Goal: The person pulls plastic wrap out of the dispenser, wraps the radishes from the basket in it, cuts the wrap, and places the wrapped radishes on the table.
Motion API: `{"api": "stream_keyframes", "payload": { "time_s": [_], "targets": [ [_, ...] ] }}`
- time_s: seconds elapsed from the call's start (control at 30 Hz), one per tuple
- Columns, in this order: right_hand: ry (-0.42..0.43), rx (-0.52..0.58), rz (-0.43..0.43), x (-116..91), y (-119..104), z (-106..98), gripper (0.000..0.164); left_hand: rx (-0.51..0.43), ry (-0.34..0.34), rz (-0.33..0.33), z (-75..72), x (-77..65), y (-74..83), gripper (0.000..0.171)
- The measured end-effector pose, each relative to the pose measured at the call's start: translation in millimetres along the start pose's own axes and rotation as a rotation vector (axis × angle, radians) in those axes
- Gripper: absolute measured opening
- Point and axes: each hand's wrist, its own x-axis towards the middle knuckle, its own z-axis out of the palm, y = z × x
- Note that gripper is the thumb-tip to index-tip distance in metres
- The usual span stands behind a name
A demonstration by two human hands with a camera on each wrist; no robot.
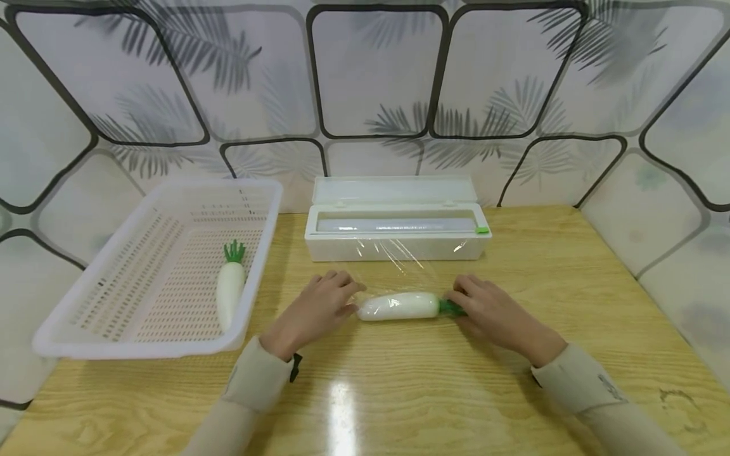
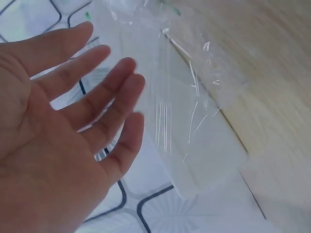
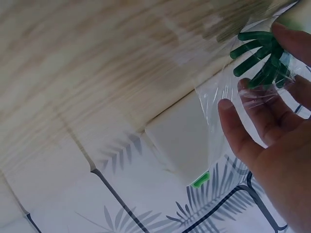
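Note:
A white toy radish (image 1: 399, 306) with green leaves (image 1: 450, 308) lies on the wooden table (image 1: 399, 392), wrapped in cling film (image 1: 407, 261) that still runs back to the white dispenser box (image 1: 393, 247). My left hand (image 1: 342, 296) lies at the radish's blunt end. Its fingers (image 2: 112, 77) are straight and spread, close to the film (image 2: 180, 111). My right hand (image 1: 464, 297) is at the leaf end. In the right wrist view its fingers (image 3: 238, 131) hold the green leaves (image 3: 260, 58) through the film.
A white perforated basket (image 1: 114, 297) stands at the left with a second radish (image 1: 230, 291) in it. The dispenser's lid (image 1: 393, 189) is open against the tiled wall, with a green cutter tab (image 1: 482, 230) on its right end.

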Motion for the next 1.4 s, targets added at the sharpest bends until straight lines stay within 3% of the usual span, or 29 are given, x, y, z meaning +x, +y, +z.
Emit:
{"api": "stream_keyframes", "payload": {
  "time_s": [0.17,0.33,0.6,0.77,0.9,1.1,1.23,1.4],
  "targets": [
    [0.007,-0.012,0.002,-2.9,1.3,-3.1,0.060,0.026,-0.006,0.062,5.4,-9.7,5.3,0.039],
    [0.040,-0.045,-0.026,-3.9,0.9,-4.9,0.057,0.029,-0.036,0.062,12.1,-13.7,5.0,0.046],
    [0.020,-0.036,-0.030,-1.1,4.1,-5.2,0.048,0.073,0.025,0.094,17.2,3.3,-3.7,0.034],
    [-0.025,-0.005,0.013,1.0,6.9,-6.0,0.042,0.083,0.029,0.071,18.9,18.4,-8.4,0.027],
    [-0.041,0.014,0.022,2.5,9.2,-4.8,0.035,0.082,-0.004,0.032,16.9,26.2,-10.7,0.023],
    [-0.060,0.012,0.020,6.1,12.5,-3.1,0.035,0.008,-0.078,-0.062,13.5,31.7,-14.6,0.022],
    [-0.049,-0.023,0.010,8.2,14.5,0.4,0.045,0.012,-0.075,-0.072,11.6,32.9,-15.6,0.024],
    [-0.018,-0.049,-0.005,12.5,18.3,6.8,0.032,0.057,-0.068,-0.073,10.2,35.0,-16.8,0.025]
  ]
}}
